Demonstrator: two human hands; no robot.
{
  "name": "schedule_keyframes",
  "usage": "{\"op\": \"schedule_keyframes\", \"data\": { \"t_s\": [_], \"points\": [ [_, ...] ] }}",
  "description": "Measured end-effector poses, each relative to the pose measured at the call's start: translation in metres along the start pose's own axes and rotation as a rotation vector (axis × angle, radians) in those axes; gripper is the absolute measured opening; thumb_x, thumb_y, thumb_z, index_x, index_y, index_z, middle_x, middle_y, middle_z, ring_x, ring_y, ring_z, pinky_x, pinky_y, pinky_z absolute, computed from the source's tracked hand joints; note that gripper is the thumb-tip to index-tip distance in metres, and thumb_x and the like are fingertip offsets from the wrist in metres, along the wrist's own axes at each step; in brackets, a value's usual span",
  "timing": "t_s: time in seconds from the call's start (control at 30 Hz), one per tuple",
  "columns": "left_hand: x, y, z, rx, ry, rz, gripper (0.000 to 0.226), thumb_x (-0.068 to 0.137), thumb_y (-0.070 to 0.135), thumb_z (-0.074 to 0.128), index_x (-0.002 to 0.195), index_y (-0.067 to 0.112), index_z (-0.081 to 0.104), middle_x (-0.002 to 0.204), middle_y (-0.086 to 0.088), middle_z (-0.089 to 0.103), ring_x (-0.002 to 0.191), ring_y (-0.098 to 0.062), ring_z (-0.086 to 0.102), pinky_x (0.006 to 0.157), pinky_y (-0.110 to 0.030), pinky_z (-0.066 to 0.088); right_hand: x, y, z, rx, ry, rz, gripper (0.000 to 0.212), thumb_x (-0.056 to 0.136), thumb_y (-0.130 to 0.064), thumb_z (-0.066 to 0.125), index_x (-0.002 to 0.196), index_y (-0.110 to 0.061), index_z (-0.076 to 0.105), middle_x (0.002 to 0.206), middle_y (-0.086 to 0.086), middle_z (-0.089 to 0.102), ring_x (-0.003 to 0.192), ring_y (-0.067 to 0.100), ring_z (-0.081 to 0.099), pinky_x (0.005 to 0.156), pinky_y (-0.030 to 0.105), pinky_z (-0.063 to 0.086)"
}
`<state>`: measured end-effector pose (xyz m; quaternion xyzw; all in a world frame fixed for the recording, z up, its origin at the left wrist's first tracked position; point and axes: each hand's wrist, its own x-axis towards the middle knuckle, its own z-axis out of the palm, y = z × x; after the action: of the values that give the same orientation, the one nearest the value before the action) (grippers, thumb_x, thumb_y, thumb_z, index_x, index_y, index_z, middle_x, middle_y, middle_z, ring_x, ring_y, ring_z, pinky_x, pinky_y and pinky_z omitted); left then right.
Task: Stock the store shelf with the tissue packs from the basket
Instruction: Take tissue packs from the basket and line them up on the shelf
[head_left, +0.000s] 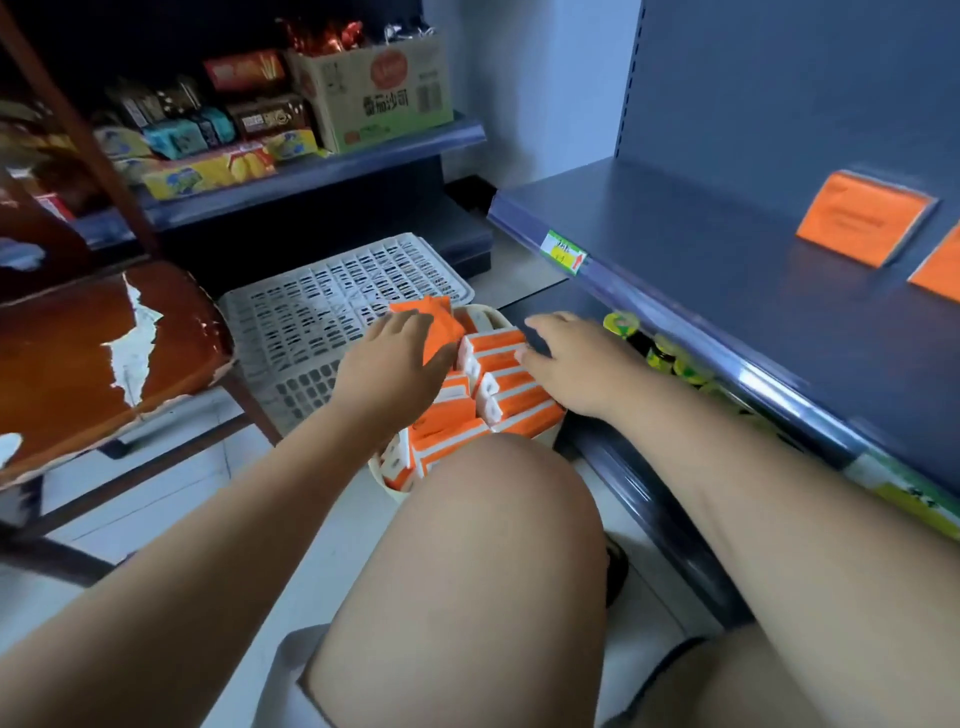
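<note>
A round cream plastic basket (383, 480) sits on the floor by the person's knee, crammed with brick-shaped tissue packs (506, 376) in glossy orange-and-white wrap. The left hand (397, 358) lies palm down on a softer, all-orange pack (439, 325) at the basket's far edge; whether it grips is hidden. The right hand (576, 369) spreads relaxed fingers over the right-side packs. Right of it, the smooth blue-grey metal shelf (701, 260) bears two flat orange packs (865, 218). A white slatted crate (311, 312) lies behind.
</note>
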<state>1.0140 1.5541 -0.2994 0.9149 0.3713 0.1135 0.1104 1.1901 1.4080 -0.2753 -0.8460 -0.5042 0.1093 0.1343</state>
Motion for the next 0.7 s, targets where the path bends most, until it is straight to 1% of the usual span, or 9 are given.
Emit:
{"op": "schedule_keyframes", "data": {
  "t_s": [0.07, 0.17, 0.23, 0.27, 0.33, 0.43, 0.53, 0.6, 0.7],
  "points": [
    [0.004, -0.01, 0.023, 0.007, -0.075, -0.04, 0.061, 0.104, 0.053, 0.044, 0.152, 0.016, 0.047, 0.158, -0.005, 0.048, 0.148, -0.029, 0.037, 0.119, -0.046, 0.033, 0.019, 0.01, 0.014, -0.001, -0.073, -0.01, 0.044, 0.103, -0.046, 0.05, 0.141, -0.024, 0.053, 0.142, 0.005, 0.055, 0.128, 0.031, 0.055, 0.101, 0.044, 0.049],
    [0.014, -0.016, 0.054, -0.019, -0.188, -0.107, 0.056, 0.103, 0.046, 0.054, 0.15, 0.017, 0.048, 0.156, -0.004, 0.049, 0.145, -0.03, 0.039, 0.118, -0.044, 0.033, 0.045, 0.024, 0.035, -0.041, -0.189, -0.027, 0.042, 0.101, -0.046, 0.055, 0.138, -0.025, 0.056, 0.134, 0.003, 0.057, 0.125, 0.031, 0.058, 0.098, 0.043, 0.051],
    [0.023, -0.018, 0.071, 0.011, -0.243, -0.129, 0.054, 0.1, 0.043, 0.059, 0.148, 0.019, 0.051, 0.153, -0.005, 0.051, 0.142, -0.031, 0.042, 0.115, -0.042, 0.033, 0.062, 0.035, 0.05, -0.093, -0.269, -0.047, 0.035, 0.099, -0.042, 0.058, 0.131, -0.026, 0.059, 0.12, 0.001, 0.056, 0.119, 0.03, 0.059, 0.095, 0.043, 0.053],
    [0.027, -0.019, 0.078, 0.021, -0.259, -0.137, 0.051, 0.098, 0.041, 0.061, 0.145, 0.021, 0.055, 0.148, -0.005, 0.054, 0.138, -0.032, 0.045, 0.113, -0.042, 0.036, 0.069, 0.039, 0.056, -0.12, -0.314, -0.055, 0.032, 0.098, -0.038, 0.059, 0.128, -0.027, 0.061, 0.117, 0.001, 0.055, 0.117, 0.03, 0.059, 0.095, 0.043, 0.053],
    [0.035, -0.021, 0.088, 0.055, -0.29, -0.153, 0.042, 0.092, 0.035, 0.065, 0.132, 0.025, 0.065, 0.137, -0.005, 0.059, 0.13, -0.032, 0.048, 0.106, -0.043, 0.044, 0.082, 0.05, 0.07, -0.176, -0.373, -0.075, 0.031, 0.093, -0.032, 0.059, 0.123, -0.032, 0.064, 0.123, 0.003, 0.057, 0.114, 0.031, 0.057, 0.094, 0.045, 0.055],
    [0.04, -0.023, 0.099, 0.2, -0.345, -0.178, 0.036, 0.087, 0.03, 0.064, 0.122, 0.031, 0.069, 0.127, -0.004, 0.059, 0.125, -0.031, 0.046, 0.102, -0.045, 0.046, 0.096, 0.065, 0.084, -0.223, -0.383, -0.116, 0.03, 0.089, -0.025, 0.057, 0.117, -0.031, 0.065, 0.123, 0.004, 0.057, 0.109, 0.031, 0.057, 0.09, 0.044, 0.056],
    [0.044, -0.026, 0.106, 0.292, -0.346, -0.206, 0.039, 0.087, 0.039, 0.065, 0.126, 0.034, 0.064, 0.125, -0.004, 0.056, 0.123, -0.03, 0.046, 0.104, -0.046, 0.045, 0.106, 0.072, 0.09, -0.295, -0.345, -0.164, 0.033, 0.094, -0.03, 0.06, 0.127, -0.027, 0.063, 0.132, 0.005, 0.054, 0.12, 0.033, 0.054, 0.095, 0.043, 0.052],
    [0.047, -0.027, 0.107, 0.291, -0.371, -0.216, 0.039, 0.088, 0.032, 0.063, 0.127, 0.031, 0.062, 0.127, -0.004, 0.054, 0.124, -0.03, 0.045, 0.103, -0.047, 0.045, 0.11, 0.073, 0.088, -0.355, -0.355, -0.179, 0.039, 0.094, -0.037, 0.063, 0.131, -0.026, 0.061, 0.136, 0.005, 0.053, 0.127, 0.034, 0.05, 0.095, 0.042, 0.047],
    [0.046, -0.024, 0.101, 0.247, -0.394, -0.209, 0.033, 0.087, 0.018, 0.057, 0.12, 0.025, 0.059, 0.123, -0.006, 0.056, 0.123, -0.032, 0.048, 0.099, -0.047, 0.046, 0.11, 0.076, 0.078, -0.33, -0.355, -0.206, 0.028, 0.091, -0.03, 0.063, 0.118, -0.027, 0.066, 0.124, 0.003, 0.06, 0.117, 0.03, 0.057, 0.085, 0.038, 0.047]
  ]
}}
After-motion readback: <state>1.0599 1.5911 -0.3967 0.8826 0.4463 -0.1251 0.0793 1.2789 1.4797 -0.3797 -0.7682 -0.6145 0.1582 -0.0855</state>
